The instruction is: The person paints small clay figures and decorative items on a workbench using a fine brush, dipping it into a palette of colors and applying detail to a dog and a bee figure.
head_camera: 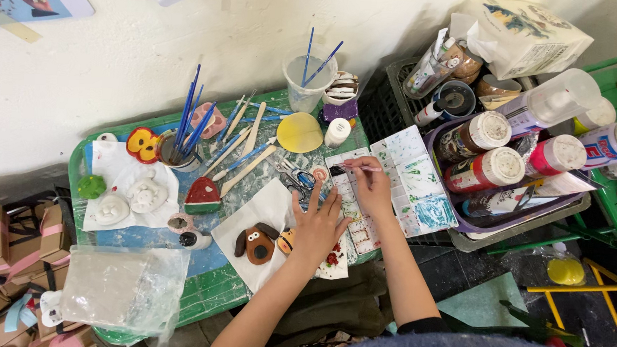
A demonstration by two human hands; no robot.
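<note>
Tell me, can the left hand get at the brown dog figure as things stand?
Probably yes. The left hand rests on the white paper just beside the dog figure, and nothing lies between them.

A craft or ceramics-painting workshop, probably a small studio corner. The green surface point(209, 294) is smeared with paint and crowded with painted clay figures point(257, 244), a cup of brushes point(178, 150), a water cup point(305, 83) and a paint palette point(405, 178). Paint bottles point(485, 167) fill a tray on the right; cardboard boxes point(7, 240) stack at near left.
</note>
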